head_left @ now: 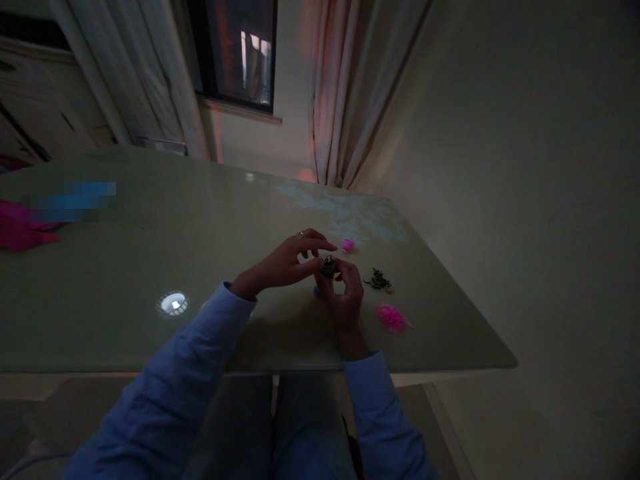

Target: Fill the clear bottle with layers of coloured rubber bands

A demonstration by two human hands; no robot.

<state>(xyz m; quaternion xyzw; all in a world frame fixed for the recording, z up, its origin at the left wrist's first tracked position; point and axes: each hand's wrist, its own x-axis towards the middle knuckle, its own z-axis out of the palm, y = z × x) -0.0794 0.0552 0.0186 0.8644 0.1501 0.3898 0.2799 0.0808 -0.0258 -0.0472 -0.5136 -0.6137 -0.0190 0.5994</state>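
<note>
My right hand (347,293) is wrapped round a small round container with a pale side, thumb and fingers on opposite sides near its top. Dark, curled pieces (328,265) fill the mouth of it and poke up above the rim. My left hand (295,260), a ring on one finger, reaches in from the left. Its fingers are stretched out above the container, and the thumb comes close to the dark pieces; whether it touches them I cannot tell. To the right lie a loose pile of dark curled bits (379,280) and a heap of bright pink thin strands (391,318).
A small pink object (348,245) sits just beyond my hands on the greenish tabletop (210,233). Pink cloth-like material (25,230) and a blurred blue thing (75,201) lie far left. The wall (525,200) runs along the table's right side; curtains (335,93) hang behind.
</note>
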